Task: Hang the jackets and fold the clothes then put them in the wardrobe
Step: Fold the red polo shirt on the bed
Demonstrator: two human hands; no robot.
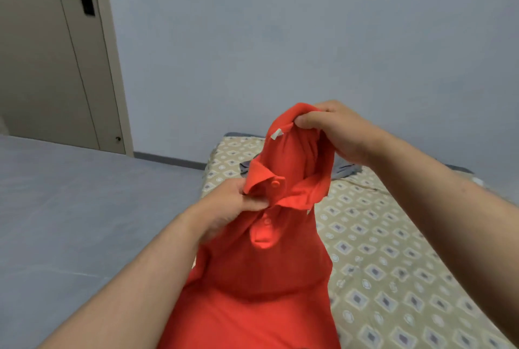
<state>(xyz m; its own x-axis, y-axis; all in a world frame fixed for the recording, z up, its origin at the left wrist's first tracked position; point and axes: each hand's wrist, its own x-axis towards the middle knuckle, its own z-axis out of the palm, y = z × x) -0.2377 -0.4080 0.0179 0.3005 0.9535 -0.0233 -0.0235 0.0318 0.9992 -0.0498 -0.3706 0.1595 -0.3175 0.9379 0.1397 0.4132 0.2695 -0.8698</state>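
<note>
I hold a red polo shirt (261, 273) up in front of me above the bed. My left hand (227, 205) pinches the shirt at the collar, beside the buttoned placket. My right hand (334, 127) is higher and grips a bunched fold of the shirt near its white neck label. The rest of the shirt hangs down toward the bottom of the view. A grey garment (344, 170) lies crumpled on the bed behind the shirt, mostly hidden by it.
The bed (393, 250) has a beige sheet with a diamond pattern and fills the right side. Grey floor (70, 208) spreads to the left. A closed door (50, 68) with a black handle stands at the far left; a plain wall lies behind.
</note>
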